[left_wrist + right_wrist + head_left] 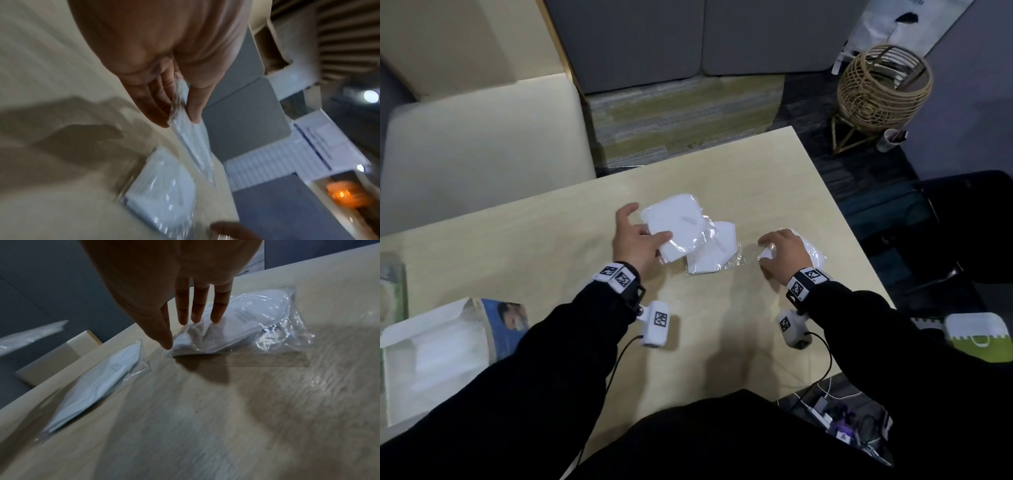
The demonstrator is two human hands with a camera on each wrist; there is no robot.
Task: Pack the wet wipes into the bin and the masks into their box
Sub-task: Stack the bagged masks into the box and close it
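Mask (678, 222) pinched in left hand (631, 240); right hand (786, 251) fingers straight, tips resting on second mask (252, 313), thumb at its edge.

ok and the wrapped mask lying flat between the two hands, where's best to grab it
Probably pinch the middle mask by the film margin on its right edge, coming from the side of the right hand. It lies flat on the table, so there's no gap under the body, while the film juts out there; its left part is hidden beneath the lifted mask in the left hand.
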